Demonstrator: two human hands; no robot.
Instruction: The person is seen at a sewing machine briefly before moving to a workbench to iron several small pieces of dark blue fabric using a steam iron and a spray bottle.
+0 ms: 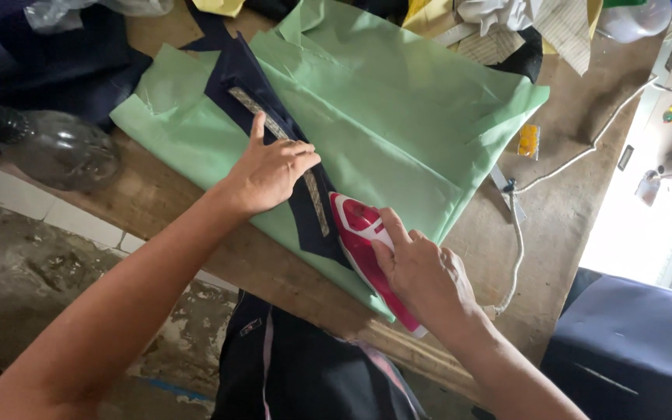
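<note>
Two bare hands work over a sheet of light green fabric (398, 117) spread across a worn wooden surface (561, 218). The left hand (270, 173) lies flat, palm down and fingers spread, pressing on a long navy strip (246, 82) that runs diagonally over the green cloth; its grip is open and holds nothing, the thumb pointing up along the strip. A narrow patterned grey band (316, 204) runs down the middle of the navy strip and passes under that hand. The right hand (421, 272) is wrapped over the handle of a pink and white iron (359, 229), its grip closed on it. The iron sits low on the near end of the navy strip, close to the front edge of the surface, with its pointed tip towards the left hand and just beside it. A white cord (516, 249) trails from behind the right hand across the bare wood towards the far right. A small yellow object (528, 141) lies just off the green cloth's right edge. At the far left a clear plastic bottle (60, 149) rests on its side, with dark blue cloth (64, 62) heaped behind it. More dark blue material (631, 350) sits at the lower right, and a dark garment (305, 373) hangs below the front edge.
</note>
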